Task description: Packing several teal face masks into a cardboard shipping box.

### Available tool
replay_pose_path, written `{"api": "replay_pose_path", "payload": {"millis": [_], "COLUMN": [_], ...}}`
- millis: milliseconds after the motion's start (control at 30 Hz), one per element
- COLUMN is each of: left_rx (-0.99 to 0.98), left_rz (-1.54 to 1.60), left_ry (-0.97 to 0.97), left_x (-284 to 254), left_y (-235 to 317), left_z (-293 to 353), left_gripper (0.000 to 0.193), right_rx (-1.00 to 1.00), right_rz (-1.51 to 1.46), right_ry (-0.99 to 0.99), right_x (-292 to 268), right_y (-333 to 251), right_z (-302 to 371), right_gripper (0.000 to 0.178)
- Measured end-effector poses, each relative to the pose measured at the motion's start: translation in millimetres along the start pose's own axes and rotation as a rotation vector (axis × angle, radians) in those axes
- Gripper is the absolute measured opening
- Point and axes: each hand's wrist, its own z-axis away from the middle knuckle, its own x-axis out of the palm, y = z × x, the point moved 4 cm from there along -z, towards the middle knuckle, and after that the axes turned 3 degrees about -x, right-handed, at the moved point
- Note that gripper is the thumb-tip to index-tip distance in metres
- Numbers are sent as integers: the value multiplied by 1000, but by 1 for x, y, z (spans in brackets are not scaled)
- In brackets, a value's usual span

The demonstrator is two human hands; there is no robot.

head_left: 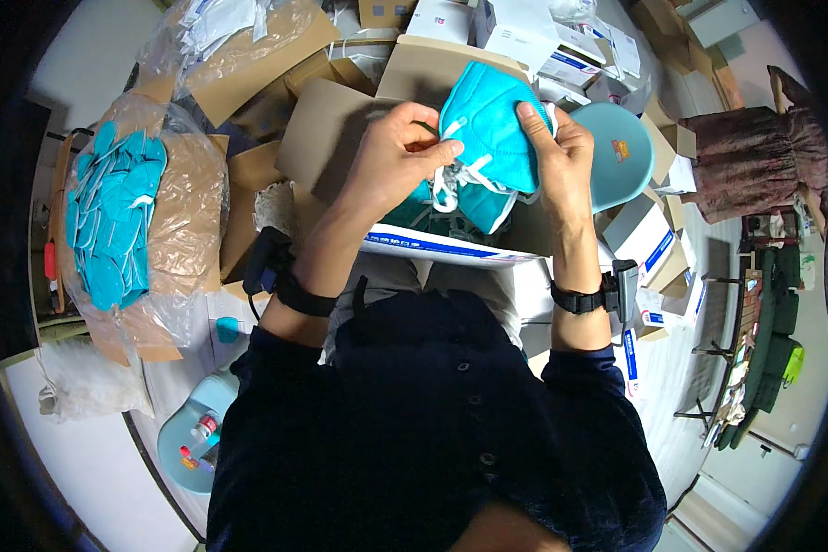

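A turquoise face mask (pixel 492 120) with white ear loops (pixel 451 184) is held up between my two hands. My left hand (pixel 394 152) pinches its left edge near a loop, thumb and fingers closed. On the mask's right side my right hand (pixel 561 156) grips with the thumb on the front; its fingers are mostly hidden behind. Right below stands an opened cardboard box (pixel 432 247) with a blue stripe on its near wall. More turquoise masks lie inside it, partly covered by the one I hold.
To the left, a plastic-lined carton (pixel 189 202) holds a heap of turquoise masks (pixel 120 216). A light blue stool (pixel 612 152) stands right of the box, among several white boxes (pixel 639 235). Another blue stool (pixel 193 419) at lower left carries a bottle (pixel 202 428).
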Motion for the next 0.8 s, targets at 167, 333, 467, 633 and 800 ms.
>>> {"api": "replay_pose_path", "payload": {"millis": [167, 333, 467, 633, 800], "left_rx": [-76, -21, 116, 414, -34], "left_rz": [100, -99, 79, 268, 305], "left_ry": [-114, -174, -187, 22, -176], "left_x": [14, 10, -21, -71, -42], "left_y": [0, -3, 34, 22, 39], "left_z": [14, 20, 33, 25, 14], "left_gripper": [11, 13, 16, 25, 38], "right_rx": [62, 81, 68, 25, 84], "right_rz": [-90, -72, 94, 226, 535], "right_ry": [49, 19, 96, 33, 200], "right_x": [2, -1, -21, -25, -53], "right_y": [6, 16, 25, 48, 52], "right_z": [-6, -9, -12, -11, -15], "right_gripper": [21, 21, 21, 24, 29]}}
